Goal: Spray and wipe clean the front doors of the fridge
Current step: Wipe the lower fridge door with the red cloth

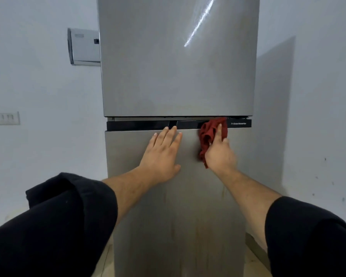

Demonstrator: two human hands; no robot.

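**Item 1, right grip** [220, 154]: clamped round a bunched red cloth [207, 136]. One finger lies along the cloth and presses it onto the black handle strip [140, 125]. The tail of the cloth hangs below the grip on its inner side.

**Item 2, left grip** [162, 154]: fingers straight and a little apart, holding nothing. The palm lies flat on the lower door [168, 216], just beside the right grip, with the fingertips touching the strip's lower edge.

**Item 3, fridge, grey, two doors:** the upper door [178, 66] stands directly above both grips and shows one bright slanted reflection. The lower door runs from under the grips down to the floor [108, 260]. Faint vertical drip marks [224, 193] show on it below the grips.

**Handling note (judgement):**
- The step in hand looks like wiping the recessed strip.
- Keep a fold of cloth under the fingertip and draw it along the groove in one direction.
- Let the left grip brace the door so it does not swing.
- The marked panel below seems to need long downward passes.

**Setting:**
- Pale walls [318, 96] stand on both outer sides of the grips.
- A wall-mounted box [86, 47] is above and outward of the left grip.
- A switch plate [5, 118] is far outward of the left grip, level with it.
- Dark sleeves [58, 226] are pushed up both forearms.
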